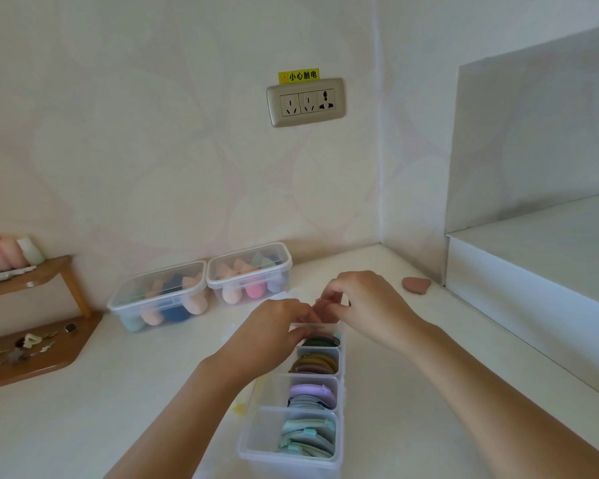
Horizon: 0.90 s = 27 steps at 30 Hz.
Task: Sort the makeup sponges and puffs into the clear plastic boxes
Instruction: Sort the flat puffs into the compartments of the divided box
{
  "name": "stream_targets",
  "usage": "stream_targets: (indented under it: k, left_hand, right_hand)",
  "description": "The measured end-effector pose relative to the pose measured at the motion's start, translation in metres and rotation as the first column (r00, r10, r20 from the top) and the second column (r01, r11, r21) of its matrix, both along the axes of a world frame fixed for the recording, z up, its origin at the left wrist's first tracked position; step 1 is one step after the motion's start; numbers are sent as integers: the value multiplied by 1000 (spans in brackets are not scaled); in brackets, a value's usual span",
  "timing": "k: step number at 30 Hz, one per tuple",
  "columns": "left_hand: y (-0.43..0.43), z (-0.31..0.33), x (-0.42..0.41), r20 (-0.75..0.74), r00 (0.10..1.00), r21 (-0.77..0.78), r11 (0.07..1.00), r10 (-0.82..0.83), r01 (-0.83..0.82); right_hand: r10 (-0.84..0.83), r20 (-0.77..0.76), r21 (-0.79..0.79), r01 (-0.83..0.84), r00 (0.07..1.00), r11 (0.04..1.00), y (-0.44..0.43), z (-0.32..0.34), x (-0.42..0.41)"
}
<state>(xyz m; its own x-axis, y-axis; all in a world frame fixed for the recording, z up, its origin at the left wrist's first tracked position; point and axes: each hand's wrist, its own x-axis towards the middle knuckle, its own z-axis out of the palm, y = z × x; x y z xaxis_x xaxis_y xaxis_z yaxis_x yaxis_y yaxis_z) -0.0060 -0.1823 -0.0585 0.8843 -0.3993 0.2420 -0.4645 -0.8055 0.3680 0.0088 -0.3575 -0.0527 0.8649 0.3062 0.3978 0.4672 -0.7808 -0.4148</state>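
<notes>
Now our left hand (274, 328) and right hand (367, 302) pinch a small pinkish puff (320, 307). Next we'd slot it into the clear divided plastic box (256, 440).

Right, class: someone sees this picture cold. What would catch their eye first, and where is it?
Probably the left hand and right hand meeting over the far end of a row of clear compartments in the foreground, packed with pastel puffs. Behind, against the wall, a lidded clear box of colourful sponges sits beside a second lidded box. Above them is a wall socket with a yellow sticker.
</notes>
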Motion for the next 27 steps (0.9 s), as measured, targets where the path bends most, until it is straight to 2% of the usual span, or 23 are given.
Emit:
stream_targets:
  k: [4, 11, 16, 20, 23, 27]
  left_hand:
    - [1, 0, 2, -5, 1000, -29, 1000, -11, 11]
    - [0, 1, 3, -4, 1000, 8, 1000, -2, 2]
    - [2, 1, 4, -25, 999, -1, 1000, -25, 25]
    - [0, -1, 4, -35, 999, -15, 1000, -18, 18]
    - [0, -2, 3, -80, 997, -14, 1000, 2, -3]
    - [0, -5, 3, -133, 991, -83, 997, -5, -7]
  right_hand:
    - [10, 14, -160, -8, 1000, 987, 10, 2, 0]
    - [-59, 48, -217, 68, 997, 974, 17, 3, 6]
    - [-7, -107, -235, -18, 994, 972, 12, 2, 8]
    - [-42, -171, -229, 2, 984, 973, 13, 3, 10]
    - [-24, -252, -253, -42, 968, 967, 11, 8, 8]
    - [-19, -285, -289, -68, 958, 955, 7, 10, 4]
